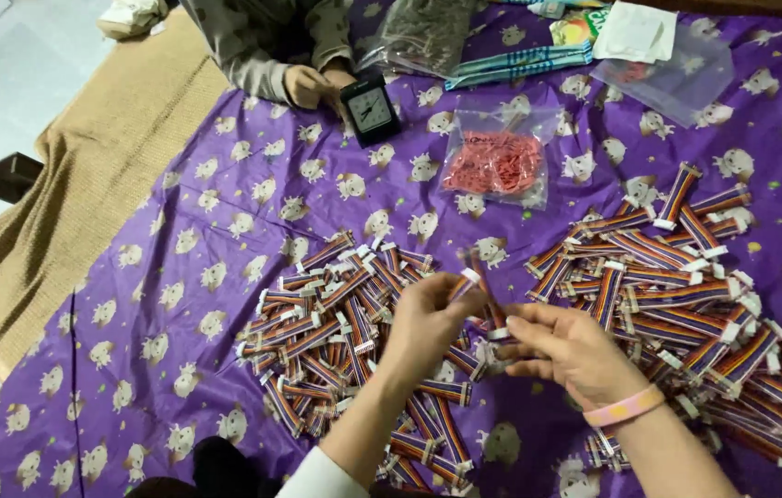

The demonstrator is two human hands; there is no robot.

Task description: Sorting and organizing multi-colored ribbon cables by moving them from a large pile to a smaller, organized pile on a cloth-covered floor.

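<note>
Holding cable bundle (472,281), bagged red bands (494,162)

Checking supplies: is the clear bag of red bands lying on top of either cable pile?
No, the bag of red bands lies on the purple cloth, apart from both cable piles.

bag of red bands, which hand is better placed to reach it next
Probably the right hand: it sits more nearly below the bag of red bands, while the left hand grips the cable bundle.

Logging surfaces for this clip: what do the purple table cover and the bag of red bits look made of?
Purple cover: likely thin plastic sheeting, given its sheen and sharp creases. Bag: clear glossy plastic film; red pieces show through it. Both hands hold a striped bundle.
</note>
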